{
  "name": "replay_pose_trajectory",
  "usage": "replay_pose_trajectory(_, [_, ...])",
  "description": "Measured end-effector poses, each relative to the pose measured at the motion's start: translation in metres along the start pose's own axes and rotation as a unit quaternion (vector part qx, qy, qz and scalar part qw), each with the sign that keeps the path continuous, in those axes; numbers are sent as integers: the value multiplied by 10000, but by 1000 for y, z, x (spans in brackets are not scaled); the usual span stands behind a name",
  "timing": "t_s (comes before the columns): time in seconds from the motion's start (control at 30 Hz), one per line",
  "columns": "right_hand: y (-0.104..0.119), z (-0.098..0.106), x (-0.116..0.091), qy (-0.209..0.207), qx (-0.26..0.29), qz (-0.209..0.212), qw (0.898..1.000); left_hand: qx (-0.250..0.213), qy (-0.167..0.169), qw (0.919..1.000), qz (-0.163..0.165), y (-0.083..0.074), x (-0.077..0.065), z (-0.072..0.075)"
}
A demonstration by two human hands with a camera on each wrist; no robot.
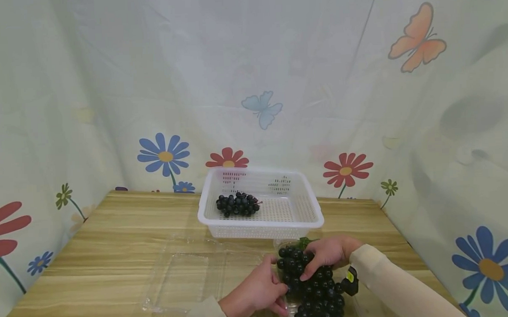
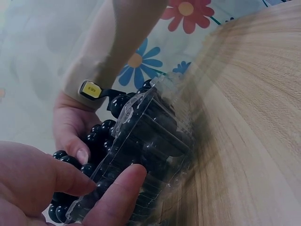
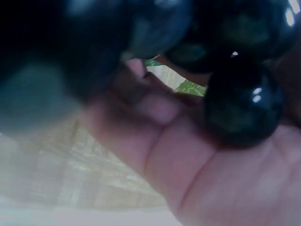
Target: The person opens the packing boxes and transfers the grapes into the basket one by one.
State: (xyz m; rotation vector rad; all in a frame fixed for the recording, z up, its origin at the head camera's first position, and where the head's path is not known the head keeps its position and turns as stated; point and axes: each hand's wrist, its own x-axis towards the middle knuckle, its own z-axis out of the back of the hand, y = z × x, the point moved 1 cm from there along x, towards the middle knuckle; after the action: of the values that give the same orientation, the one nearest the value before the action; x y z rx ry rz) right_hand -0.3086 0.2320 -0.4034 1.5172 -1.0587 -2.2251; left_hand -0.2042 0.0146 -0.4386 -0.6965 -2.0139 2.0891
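Note:
Dark grapes (image 1: 319, 296) fill a clear plastic box (image 2: 141, 136) at the table's front right. My right hand (image 1: 330, 252) grips a bunch of grapes at the box's far end, fingers curled about it. Close up in the right wrist view, a grape (image 3: 244, 103) rests against the palm of that hand (image 3: 188, 155). On the box's left side my left hand (image 1: 258, 289) pinches the clear wall between thumb and fingers (image 2: 122, 193). Grapes hide most of the box's inside.
Behind the hands stands a white plastic basket (image 1: 260, 227) with one grape bunch (image 1: 238, 205) in its left half. A clear lid (image 1: 182, 273) lies on the wooden table (image 1: 89, 257) at left. A flowered curtain (image 1: 319, 105) surrounds the table.

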Motion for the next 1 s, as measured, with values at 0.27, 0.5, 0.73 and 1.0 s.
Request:
replay_pose_trajectory(0.27, [-2, 0, -1, 217, 146, 112, 9996, 24, 111, 9999, 103, 2, 2, 3])
replay_pose_trajectory(0.5, [-1, 2, -2, 540, 267, 345, 9976, -1, 227, 9994, 276, 1, 2, 5])
replay_pose_trajectory(0.73, [0, 0, -2, 599, 454, 251, 9969, -13, 266, 9990, 355, 2, 2, 7])
replay_pose_trajectory(1.0, [-1, 0, -1, 527, 442, 190, 9974, -103, 294, 9993, 221, 5, 1, 5])
